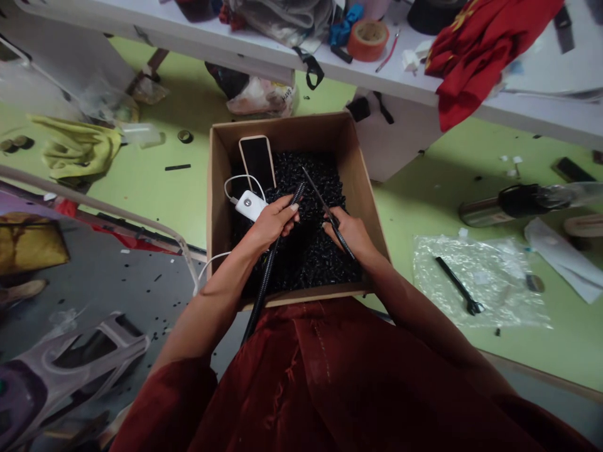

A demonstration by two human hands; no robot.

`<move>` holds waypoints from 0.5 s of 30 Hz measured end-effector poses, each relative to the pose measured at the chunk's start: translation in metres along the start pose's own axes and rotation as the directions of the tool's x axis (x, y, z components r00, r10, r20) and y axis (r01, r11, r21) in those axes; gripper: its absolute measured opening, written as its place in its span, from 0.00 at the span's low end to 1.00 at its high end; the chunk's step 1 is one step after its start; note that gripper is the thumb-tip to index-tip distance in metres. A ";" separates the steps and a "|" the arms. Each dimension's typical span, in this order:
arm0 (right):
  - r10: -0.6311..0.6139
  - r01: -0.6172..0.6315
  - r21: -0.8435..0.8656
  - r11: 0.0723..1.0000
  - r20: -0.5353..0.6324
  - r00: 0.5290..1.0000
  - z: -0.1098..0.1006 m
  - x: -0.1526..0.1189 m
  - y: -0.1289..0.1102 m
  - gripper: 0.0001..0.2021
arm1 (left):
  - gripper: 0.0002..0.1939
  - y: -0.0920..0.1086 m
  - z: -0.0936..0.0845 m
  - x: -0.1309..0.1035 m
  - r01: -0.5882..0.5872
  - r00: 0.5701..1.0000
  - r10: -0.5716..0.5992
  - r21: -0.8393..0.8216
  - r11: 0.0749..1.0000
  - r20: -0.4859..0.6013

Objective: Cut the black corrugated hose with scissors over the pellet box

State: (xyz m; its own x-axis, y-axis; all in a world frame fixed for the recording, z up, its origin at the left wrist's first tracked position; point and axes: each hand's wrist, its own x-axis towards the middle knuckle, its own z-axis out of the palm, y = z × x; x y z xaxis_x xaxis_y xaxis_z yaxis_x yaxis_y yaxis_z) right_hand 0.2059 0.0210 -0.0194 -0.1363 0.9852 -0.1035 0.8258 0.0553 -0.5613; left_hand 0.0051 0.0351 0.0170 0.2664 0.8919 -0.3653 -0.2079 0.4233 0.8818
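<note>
My left hand [277, 220] is closed around a black ribbed tube [266, 276], whose upper end sticks out past the fingers while the rest runs down toward my lap. My right hand [348, 231] grips dark scissors [323, 199], their long blades pointing up and left near the tube's end, apart from it. Both hands are over a cardboard box [372, 213] holding many small black pieces [311, 270]. In the box, a phone [257, 162] leans at the back left, and a white device [251, 205] with a white cable sits beside my left hand.
Behind the box runs a white shelf edge [235, 53] with orange tape [368, 40] and red cloth [485, 56]. At right are a metal flask [480, 210] and a plastic bag [509, 282] under a black strip. A metal rail [141, 216] and yellow cloth [80, 147] are at left.
</note>
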 end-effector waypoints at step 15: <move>-0.088 0.090 -0.050 0.995 0.030 0.996 -0.002 -0.003 -0.005 0.16 | 0.12 0.006 -0.003 0.000 0.080 0.994 -0.073 -0.086 0.993 0.085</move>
State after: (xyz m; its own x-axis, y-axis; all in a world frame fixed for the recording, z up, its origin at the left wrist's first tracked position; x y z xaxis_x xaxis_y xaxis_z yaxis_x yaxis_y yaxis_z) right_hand 0.2037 0.0177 -0.0142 -0.2250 0.9712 -0.0783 0.8366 0.1514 -0.5264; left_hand 0.0009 0.0378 0.0215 0.3599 0.8419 -0.4020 -0.2659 0.5056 0.8208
